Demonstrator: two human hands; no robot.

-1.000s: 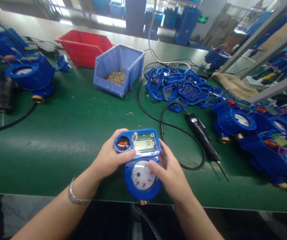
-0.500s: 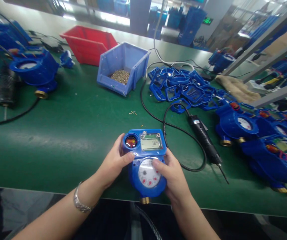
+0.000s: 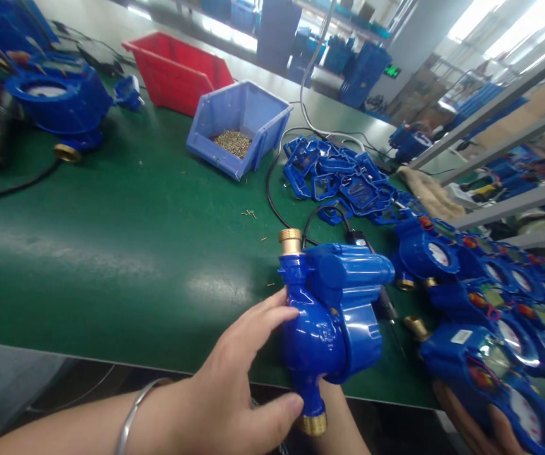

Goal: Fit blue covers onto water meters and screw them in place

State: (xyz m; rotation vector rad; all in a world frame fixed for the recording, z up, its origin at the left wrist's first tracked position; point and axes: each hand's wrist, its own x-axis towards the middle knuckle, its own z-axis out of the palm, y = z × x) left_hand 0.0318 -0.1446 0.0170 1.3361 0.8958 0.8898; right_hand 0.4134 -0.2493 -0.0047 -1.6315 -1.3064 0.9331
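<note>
Farther back on the green bench (image 3: 111, 272), a heap of small brass-coloured screws (image 3: 232, 143) was held in the pale blue bin (image 3: 213, 159); by its side was set the red bin (image 3: 168, 82), its floor hidden by its wall. Bare bench top was left along the left front, while the right was crowded by blue frames (image 3: 348, 180) and rows of meters (image 3: 417, 249). The blue meter (image 3: 322, 332) was held up at the front edge, its lower brass end seen past that edge and its smooth underside turned to view. Its left flank was touched by the left hand (image 3: 244, 373), thumb and fingers spread wide. The right hand was hidden behind it, only the forearm (image 3: 343, 420) being seen, so its grip could not be told. At lower right, another meter (image 3: 528, 404) was grasped by another person's hand (image 3: 459, 414).
</note>
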